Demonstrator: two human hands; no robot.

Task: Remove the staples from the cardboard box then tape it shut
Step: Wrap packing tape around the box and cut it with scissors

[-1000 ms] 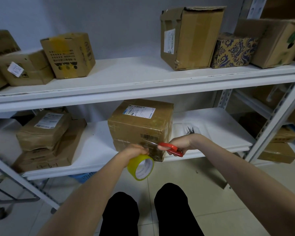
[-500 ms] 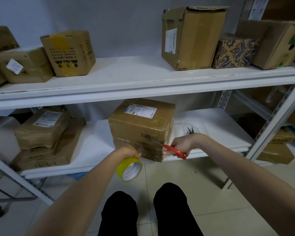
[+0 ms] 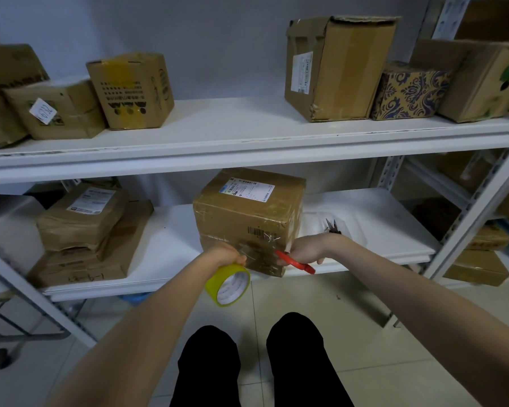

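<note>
The cardboard box (image 3: 247, 221) sits at the lower shelf's (image 3: 373, 212) front edge, so with your left hand (image 3: 227, 255) gripping the tape roll (image 3: 228, 284) and right hand (image 3: 301, 249) pinching the red scissors (image 3: 296, 261), keep the strip taut and snip close to the box.

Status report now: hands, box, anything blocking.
Left hand grips yellow tape roll. Right hand grips red scissors at the tape strip. Box on lower shelf. Nothing blocking.
</note>
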